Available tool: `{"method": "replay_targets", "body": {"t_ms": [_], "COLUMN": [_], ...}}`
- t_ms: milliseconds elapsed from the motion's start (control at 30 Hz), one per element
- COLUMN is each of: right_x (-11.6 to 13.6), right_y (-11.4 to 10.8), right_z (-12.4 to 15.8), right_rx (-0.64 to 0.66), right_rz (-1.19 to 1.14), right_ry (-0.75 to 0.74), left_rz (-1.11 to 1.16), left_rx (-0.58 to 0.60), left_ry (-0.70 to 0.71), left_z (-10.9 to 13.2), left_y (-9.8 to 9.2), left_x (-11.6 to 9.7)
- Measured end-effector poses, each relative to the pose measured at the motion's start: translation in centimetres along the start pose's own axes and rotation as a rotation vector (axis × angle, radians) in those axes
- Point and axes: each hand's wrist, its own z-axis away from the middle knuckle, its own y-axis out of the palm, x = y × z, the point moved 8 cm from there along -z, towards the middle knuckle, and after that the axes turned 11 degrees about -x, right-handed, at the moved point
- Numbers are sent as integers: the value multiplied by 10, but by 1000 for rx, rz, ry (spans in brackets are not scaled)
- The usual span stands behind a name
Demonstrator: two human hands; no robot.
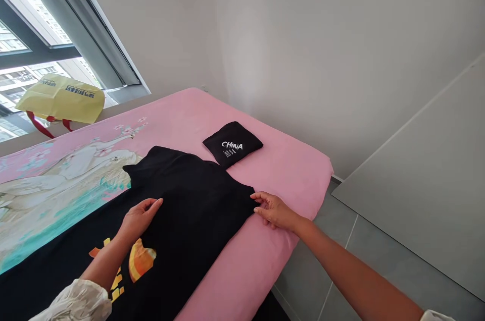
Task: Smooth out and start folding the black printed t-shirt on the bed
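Note:
A black T-shirt with an orange and yellow print lies spread on the pink bed. My left hand rests flat on the shirt, fingers stretched out, just above the print. My right hand is at the shirt's right edge, fingertips pinching the fabric at the corner of the sleeve. A small folded black garment with white "CHINA" lettering lies on the sheet just beyond the shirt.
The bed sheet carries a pale pictorial print on the left. A yellow bag with red handles sits on the window sill. Grey floor tiles run along the bed's right side, with white walls behind.

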Motion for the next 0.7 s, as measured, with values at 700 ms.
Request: {"method": "replay_targets", "body": {"t_ms": [700], "right_x": [4], "right_y": [4], "right_z": [-5], "right_rx": [-126], "right_rz": [159], "right_ry": [-50], "left_rz": [-149], "left_rx": [-8], "left_ry": [134], "left_z": [6], "left_y": [28], "left_x": [-30]}}
